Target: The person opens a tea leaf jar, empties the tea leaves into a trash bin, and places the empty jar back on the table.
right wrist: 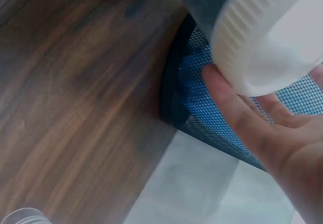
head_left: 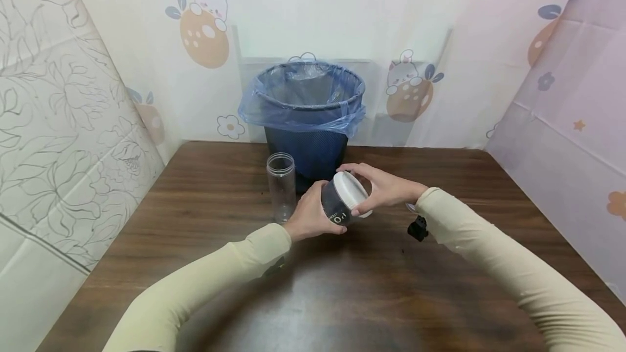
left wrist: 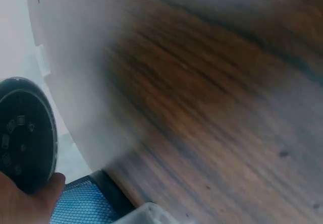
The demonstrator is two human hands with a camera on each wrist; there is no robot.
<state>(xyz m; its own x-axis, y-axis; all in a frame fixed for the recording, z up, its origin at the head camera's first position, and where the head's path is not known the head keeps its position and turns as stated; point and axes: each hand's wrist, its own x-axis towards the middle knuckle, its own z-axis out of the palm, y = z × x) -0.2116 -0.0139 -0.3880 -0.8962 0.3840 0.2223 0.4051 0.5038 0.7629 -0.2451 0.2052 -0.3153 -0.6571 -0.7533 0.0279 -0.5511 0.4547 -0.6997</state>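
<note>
Above the middle of the table, my left hand (head_left: pixel 313 213) grips a dark jar (head_left: pixel 332 205) with pale lettering, tilted toward the right. Its dark round base (left wrist: pixel 29 133) faces the left wrist camera. My right hand (head_left: pixel 387 188) has thumb and fingers around the ribbed white lid (right wrist: pixel 247 37), which sits on the jar. Just left of the left hand, an open clear plastic jar (head_left: pixel 281 186) stands upright on the table. Near the right wrist lies a small black object (head_left: pixel 418 228) of unclear kind; a clear rim beside it is partly hidden by the sleeve.
A dark mesh bin (head_left: pixel 308 151) with a blue plastic bag (head_left: pixel 303 118) over its rim stands behind the hands, at the table's back edge. The wooden table (head_left: pixel 342 297) extends in front. Patterned cloth (head_left: pixel 313 10) hangs at the back and both sides.
</note>
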